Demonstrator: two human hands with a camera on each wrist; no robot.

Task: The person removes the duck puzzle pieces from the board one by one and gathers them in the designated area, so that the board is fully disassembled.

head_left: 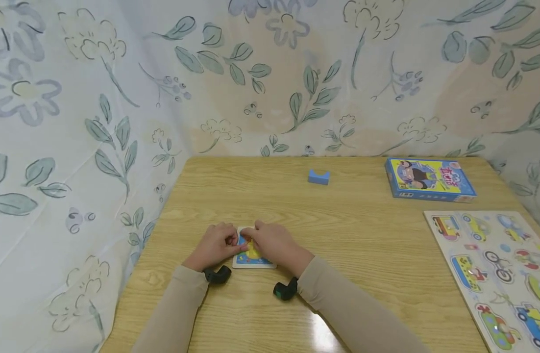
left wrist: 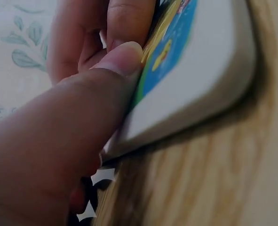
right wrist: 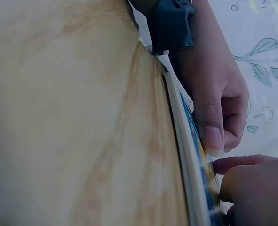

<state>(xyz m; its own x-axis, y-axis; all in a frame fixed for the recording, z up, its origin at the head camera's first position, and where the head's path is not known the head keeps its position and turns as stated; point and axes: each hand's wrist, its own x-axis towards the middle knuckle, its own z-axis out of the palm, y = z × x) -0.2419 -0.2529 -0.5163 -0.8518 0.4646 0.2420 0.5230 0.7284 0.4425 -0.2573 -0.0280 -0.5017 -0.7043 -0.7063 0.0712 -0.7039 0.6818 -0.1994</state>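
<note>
A small square puzzle board point(head_left: 254, 262) lies flat on the table, with a white rim and a blue and yellow picture. My left hand point(head_left: 214, 245) is at its left side. In the left wrist view the left thumb point(left wrist: 122, 61) touches the picture, close to bent fingers. Across the board's upper right reaches my right hand point(head_left: 276, 245), covering part of the picture. One right finger point(right wrist: 242, 162) extends to the picture beside the left thumb in the right wrist view. The other right fingertips are hidden, and whether either hand pinches a loose piece is unclear.
A blue block with a curved notch point(head_left: 319, 177) sits toward the back of the wooden table point(head_left: 358, 235). At back right lies a blue and yellow box point(head_left: 430, 179). A large vehicle puzzle board point(head_left: 481, 252) occupies the right side. Floral cloth point(head_left: 279, 78) hangs behind.
</note>
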